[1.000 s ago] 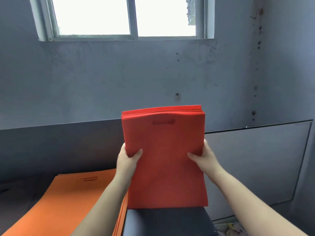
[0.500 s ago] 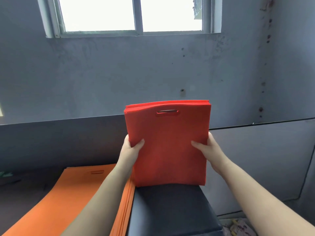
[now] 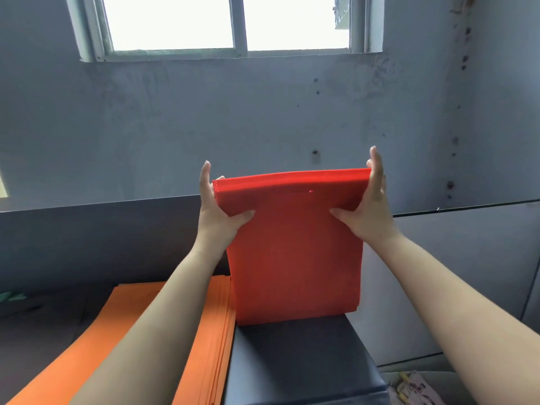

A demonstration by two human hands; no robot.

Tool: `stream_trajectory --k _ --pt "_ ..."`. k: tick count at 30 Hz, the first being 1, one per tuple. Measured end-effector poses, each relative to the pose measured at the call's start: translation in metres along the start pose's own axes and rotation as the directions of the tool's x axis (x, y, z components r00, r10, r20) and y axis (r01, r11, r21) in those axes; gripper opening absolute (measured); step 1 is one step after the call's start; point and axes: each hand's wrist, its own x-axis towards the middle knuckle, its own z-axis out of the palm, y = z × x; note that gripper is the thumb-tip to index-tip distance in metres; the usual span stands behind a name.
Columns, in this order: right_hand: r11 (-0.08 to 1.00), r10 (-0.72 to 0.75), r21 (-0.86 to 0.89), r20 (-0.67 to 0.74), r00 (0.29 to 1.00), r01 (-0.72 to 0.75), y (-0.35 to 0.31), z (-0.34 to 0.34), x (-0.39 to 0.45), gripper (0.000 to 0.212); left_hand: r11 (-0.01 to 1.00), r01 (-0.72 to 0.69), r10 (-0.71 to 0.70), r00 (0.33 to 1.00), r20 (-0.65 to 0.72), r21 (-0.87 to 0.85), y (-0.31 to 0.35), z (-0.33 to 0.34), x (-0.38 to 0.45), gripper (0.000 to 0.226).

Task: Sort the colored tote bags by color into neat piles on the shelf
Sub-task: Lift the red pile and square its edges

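I see an orange pile of tote bags [image 3: 187, 331] lying flat on the dark shelf [image 3: 298, 363] at lower left, its right edge just beside the foot of the red stack of tote bags [image 3: 295, 258]. My left forearm crosses over that orange pile and hides part of it. Behind the shelf runs a dark panel [image 3: 96, 241], a grey board [image 3: 455, 273] stands to the right, and above is a stained wall [image 3: 263, 112] with a bright window [image 3: 230, 21]. Some printed paper [image 3: 415, 387] lies low at the right corner.

The red stack stands on its bottom edge on the shelf, its top bent toward me. My left hand [image 3: 217, 211] grips its upper left corner, thumb on the front face, fingers up along the side. My right hand [image 3: 368, 209] grips the upper right corner the same way.

Half a second ago both hands held the stack lower, at mid-height, and its top stood straight with the handle slot plainly open; now the hands are at the top and the slot is nearly hidden.
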Motion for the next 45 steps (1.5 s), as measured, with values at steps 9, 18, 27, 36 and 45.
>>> stream_trajectory --k 9,18,27,36,45 --pt "0.97 -0.094 -0.214 0.095 0.991 0.113 0.009 -0.006 0.006 0.074 0.993 0.049 -0.041 0.997 0.07 -0.111 0.001 -0.005 0.013 0.046" --pt "0.936 -0.156 -0.297 0.136 0.978 0.191 0.005 -0.012 0.021 0.059 0.955 -0.201 0.18 0.977 0.113 0.217 0.004 -0.015 0.022 0.036" --pt "0.937 -0.187 -0.271 0.14 0.972 0.22 0.011 -0.002 0.021 0.053 0.876 -0.281 0.166 0.939 0.301 0.393 -0.005 -0.016 0.02 0.061" --pt "0.953 0.102 0.276 0.092 0.991 -0.123 0.004 -0.005 0.007 0.061 0.946 -0.209 0.181 0.975 0.13 0.246 -0.01 -0.025 0.016 0.048" --pt "0.808 0.222 0.555 0.025 0.975 -0.198 -0.003 0.005 0.01 0.027 0.995 0.03 -0.037 0.996 -0.077 -0.096 -0.004 0.001 0.014 0.071"
